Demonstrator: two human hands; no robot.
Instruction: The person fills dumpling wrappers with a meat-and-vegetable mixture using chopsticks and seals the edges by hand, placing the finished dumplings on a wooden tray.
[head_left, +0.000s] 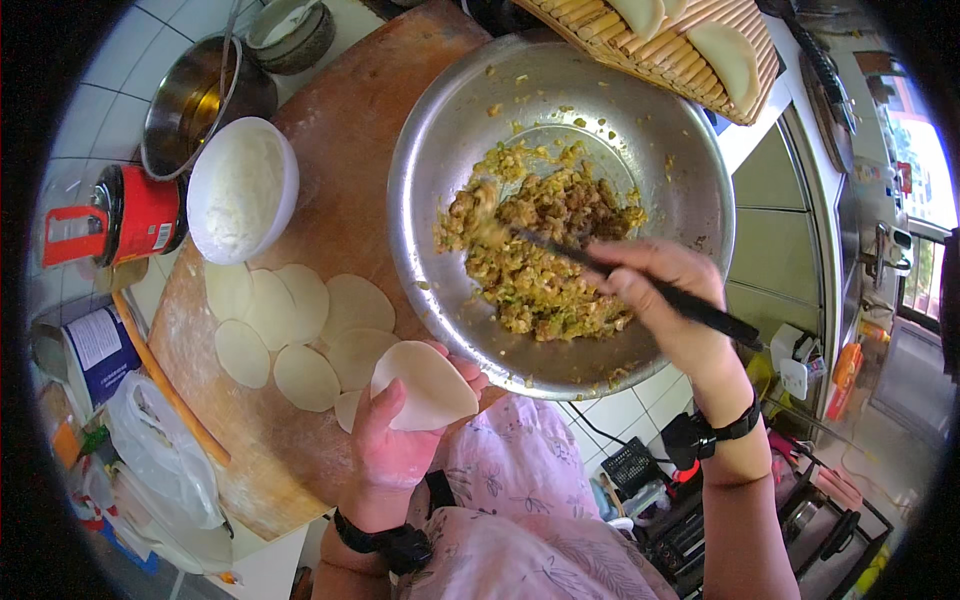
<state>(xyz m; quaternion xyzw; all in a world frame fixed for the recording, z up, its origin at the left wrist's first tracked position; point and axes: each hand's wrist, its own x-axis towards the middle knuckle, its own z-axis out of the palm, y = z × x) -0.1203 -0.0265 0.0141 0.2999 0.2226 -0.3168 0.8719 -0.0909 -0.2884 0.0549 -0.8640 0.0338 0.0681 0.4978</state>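
Note:
My left hand (397, 442) holds a round dough wrapper (424, 386) on its palm, thumb over the near edge, close to the rim of a large steel basin (416, 247). Inside the basin lies a chopped filling (559, 285) with green and brown bits. My right hand (660, 289) grips the black handle of a utensil (694, 309). Its far end is in the filling, blurred and partly covered by a lump of it. Several more dough wrappers (358, 306) lie on the floured wooden board (345, 142) to the left, some overlapping.
A slatted tray (645, 56) with folded dumplings overhangs the basin's far right rim. On the left are a white bowl (244, 191) of flour, a steel pot (169, 120) with yellow liquid, a red-labelled jar (150, 210), a rolling pin (169, 379) and a plastic bag (161, 435).

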